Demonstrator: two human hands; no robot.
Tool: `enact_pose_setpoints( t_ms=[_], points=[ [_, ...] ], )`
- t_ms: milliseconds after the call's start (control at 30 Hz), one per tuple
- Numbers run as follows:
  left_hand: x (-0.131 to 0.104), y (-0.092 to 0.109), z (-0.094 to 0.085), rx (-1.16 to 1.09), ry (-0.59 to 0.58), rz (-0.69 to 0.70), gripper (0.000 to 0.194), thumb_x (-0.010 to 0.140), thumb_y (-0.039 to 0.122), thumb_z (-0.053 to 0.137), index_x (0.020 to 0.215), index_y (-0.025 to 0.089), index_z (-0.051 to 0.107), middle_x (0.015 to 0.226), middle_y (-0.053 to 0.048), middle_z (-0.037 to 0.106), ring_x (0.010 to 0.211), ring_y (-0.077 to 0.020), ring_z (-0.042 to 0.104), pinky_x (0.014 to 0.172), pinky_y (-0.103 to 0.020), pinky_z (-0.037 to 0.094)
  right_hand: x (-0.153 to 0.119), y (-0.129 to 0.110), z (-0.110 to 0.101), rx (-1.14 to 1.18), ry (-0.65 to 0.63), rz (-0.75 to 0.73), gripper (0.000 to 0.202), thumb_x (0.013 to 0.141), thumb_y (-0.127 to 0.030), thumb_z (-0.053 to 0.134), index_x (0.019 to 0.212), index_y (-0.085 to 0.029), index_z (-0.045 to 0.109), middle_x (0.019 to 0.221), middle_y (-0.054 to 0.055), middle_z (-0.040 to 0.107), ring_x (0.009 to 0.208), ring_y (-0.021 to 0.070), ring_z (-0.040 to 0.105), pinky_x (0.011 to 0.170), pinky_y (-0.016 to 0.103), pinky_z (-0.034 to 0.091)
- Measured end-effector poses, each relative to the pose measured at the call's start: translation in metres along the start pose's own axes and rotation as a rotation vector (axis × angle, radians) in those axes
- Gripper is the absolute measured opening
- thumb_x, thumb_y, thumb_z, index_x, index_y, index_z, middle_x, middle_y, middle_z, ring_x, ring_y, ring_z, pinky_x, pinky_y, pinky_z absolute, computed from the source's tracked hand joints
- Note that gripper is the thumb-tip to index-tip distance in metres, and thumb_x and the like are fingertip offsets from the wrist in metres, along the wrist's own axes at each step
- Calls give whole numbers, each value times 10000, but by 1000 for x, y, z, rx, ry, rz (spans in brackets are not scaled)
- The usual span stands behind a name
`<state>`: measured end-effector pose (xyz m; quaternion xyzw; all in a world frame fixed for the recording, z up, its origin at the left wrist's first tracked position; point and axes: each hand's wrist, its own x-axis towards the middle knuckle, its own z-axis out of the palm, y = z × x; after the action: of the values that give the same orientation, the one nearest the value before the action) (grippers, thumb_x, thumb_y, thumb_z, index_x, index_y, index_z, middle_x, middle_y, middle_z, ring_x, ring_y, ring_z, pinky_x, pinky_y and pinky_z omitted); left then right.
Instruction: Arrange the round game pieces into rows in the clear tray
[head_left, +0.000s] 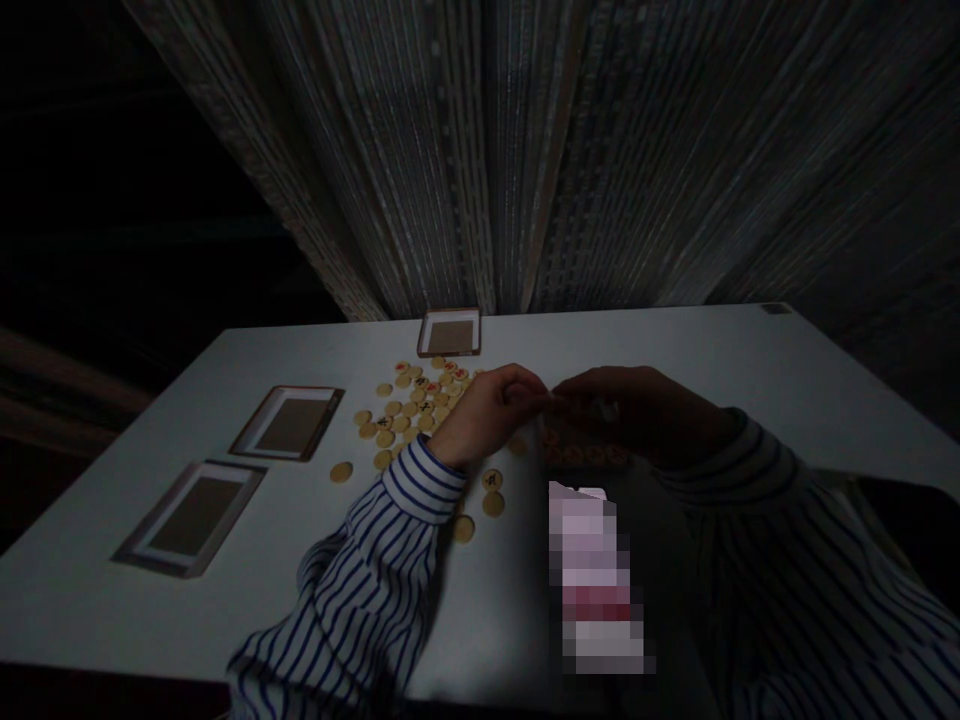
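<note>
Above the middle of the table, my left hand point(498, 408) is closed, thumb and fingers pinched together. Its fingertips meet those of my right hand point(637, 402), which is also closed and lies in deep shadow. Whatever sits between the fingertips is too small and dark to make out. Below my right hand is a dark box point(586, 466) with several round wooden pieces point(573, 454) in a row. Chinese chess pieces point(409, 410), some marked in red or black, lie scattered left of my left hand. A few loose ones point(493, 503) rest near its wrist.
Shallow brown-edged trays stand on the white table point(97, 540): one at the back point(450, 351), one at the left point(262, 456), another nearer me point(161, 568). A pixelated, bright object point(596, 575) is in front. Striped curtains point(510, 150) hang behind the table.
</note>
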<state>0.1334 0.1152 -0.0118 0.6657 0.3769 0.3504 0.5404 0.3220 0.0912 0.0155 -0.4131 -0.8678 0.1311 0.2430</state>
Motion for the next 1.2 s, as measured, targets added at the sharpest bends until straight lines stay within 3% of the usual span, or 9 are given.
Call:
enact_pose_setpoints(
  t_ms=[567, 800, 1000, 1200],
  points=[
    [0, 6, 5, 6, 22, -84, 74, 743, 130, 604, 766, 132, 534, 644, 28, 580, 583, -80, 536, 520, -191, 367, 1, -3, 0, -150, -75, 15, 183, 794, -268, 571, 897, -152, 669, 779, 68, 693, 658, 141, 617, 577, 236, 447],
    [0, 2, 4, 70, 15, -50, 50, 767, 165, 588, 777, 133, 550, 666, 17, 590, 607, -86, 542, 540, -195, 395, 2, -5, -1, -196, -99, 6, 203, 832, -272, 509, 844, -160, 678, 746, 65, 690, 650, 138, 613, 572, 234, 438],
    [0, -9, 2, 401, -7, 49, 157, 818, 198, 531, 953, 144, 590, 847, -46, 656, 755, -143, 599, 698, -291, 480, 1, 4, 0, -215, -153, 25, 223, 832, -289, 502, 883, -160, 676, 760, 73, 694, 640, 150, 615, 575, 255, 440],
    [-6, -10, 1, 758, -107, 92, 405, 779, 249, 603, 1164, 146, 529, 1142, -111, 608, 1041, -219, 555, 899, -368, 439, 2, 10, 0, -238, -282, 115, 234, 813, -296, 516, 916, -153, 671, 811, 81, 693, 677, 174, 620, 592, 281, 437]
  ],
)
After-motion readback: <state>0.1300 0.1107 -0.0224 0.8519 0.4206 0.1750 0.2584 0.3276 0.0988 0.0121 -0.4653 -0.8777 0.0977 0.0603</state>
